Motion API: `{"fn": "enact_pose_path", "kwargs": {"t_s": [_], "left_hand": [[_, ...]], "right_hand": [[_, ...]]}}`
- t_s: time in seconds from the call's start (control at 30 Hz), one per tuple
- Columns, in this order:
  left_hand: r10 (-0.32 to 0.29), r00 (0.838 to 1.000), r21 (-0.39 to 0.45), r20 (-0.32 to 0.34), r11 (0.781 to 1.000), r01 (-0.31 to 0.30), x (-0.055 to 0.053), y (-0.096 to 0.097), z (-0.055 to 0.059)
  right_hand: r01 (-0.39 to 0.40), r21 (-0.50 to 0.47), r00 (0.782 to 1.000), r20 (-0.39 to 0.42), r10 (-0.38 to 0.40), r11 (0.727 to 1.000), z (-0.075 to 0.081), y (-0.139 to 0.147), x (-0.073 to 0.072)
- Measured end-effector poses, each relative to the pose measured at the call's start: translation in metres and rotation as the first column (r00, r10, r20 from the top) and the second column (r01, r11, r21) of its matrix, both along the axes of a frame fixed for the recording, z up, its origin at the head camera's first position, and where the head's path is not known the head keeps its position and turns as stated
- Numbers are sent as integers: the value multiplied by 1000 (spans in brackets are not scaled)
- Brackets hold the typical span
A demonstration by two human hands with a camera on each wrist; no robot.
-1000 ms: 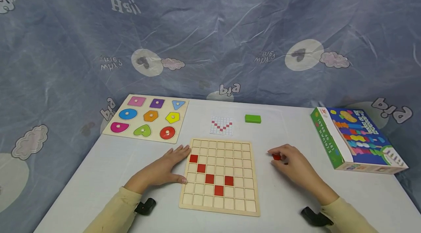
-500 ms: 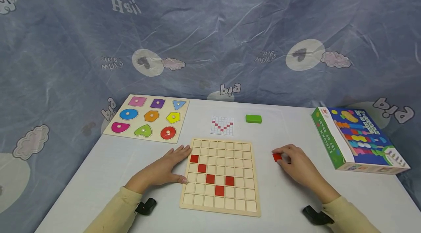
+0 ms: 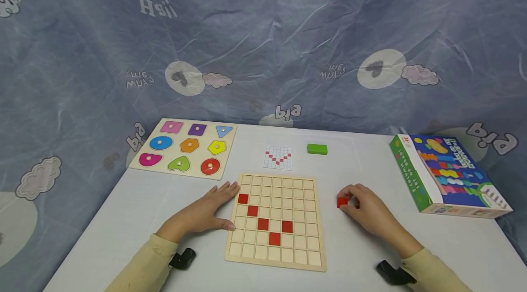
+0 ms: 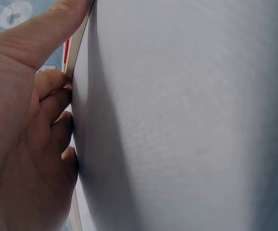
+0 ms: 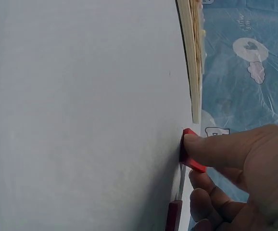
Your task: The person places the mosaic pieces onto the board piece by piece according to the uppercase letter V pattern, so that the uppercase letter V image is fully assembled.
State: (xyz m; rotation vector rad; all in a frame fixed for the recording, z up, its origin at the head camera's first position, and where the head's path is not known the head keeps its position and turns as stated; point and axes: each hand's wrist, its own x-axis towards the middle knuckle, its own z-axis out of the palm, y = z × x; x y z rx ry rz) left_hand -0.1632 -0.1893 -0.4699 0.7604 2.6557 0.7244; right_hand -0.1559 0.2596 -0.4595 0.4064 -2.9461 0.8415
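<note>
My right hand (image 3: 368, 207) pinches a small red square block (image 3: 342, 202) between thumb and fingers, low over the table to the right of the wooden grid board (image 3: 302, 257). The right wrist view shows the thumb against this block, and a second red block (image 5: 173, 216) lying on the table below the fingers. Several red blocks sit in the board's cells, such as one red square (image 3: 274, 239) in the lower part. My left hand (image 3: 201, 212) lies with fingers spread, its fingertips and thumb touching the board's left edge; in the left wrist view its thumb meets that edge.
Behind the board lie a small pattern card (image 3: 278, 158) with a red V and a green block (image 3: 317, 149). A shape puzzle board (image 3: 193, 164) is at the back left. A colourful box (image 3: 449, 175) stands at the right. A patterned cloth (image 3: 263, 54) hangs behind the table.
My right hand has shifted slightly left and toward me, and the red block in its pinch shows more fully. The left hand and the board have stayed in place.
</note>
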Motion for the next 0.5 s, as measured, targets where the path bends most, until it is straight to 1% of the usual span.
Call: {"fn": "enact_pose_path", "kwargs": {"t_s": [0.33,0.5], "left_hand": [[11,1000,-21,2,1000,-11,0,0,-1],[15,1000,-24,3,1000,-15,0,-1,-2]], "right_hand": [[-14,13,1000,7,14,1000,2,-1,1],[-38,21,999,0,38,999,0,0,3]]}}
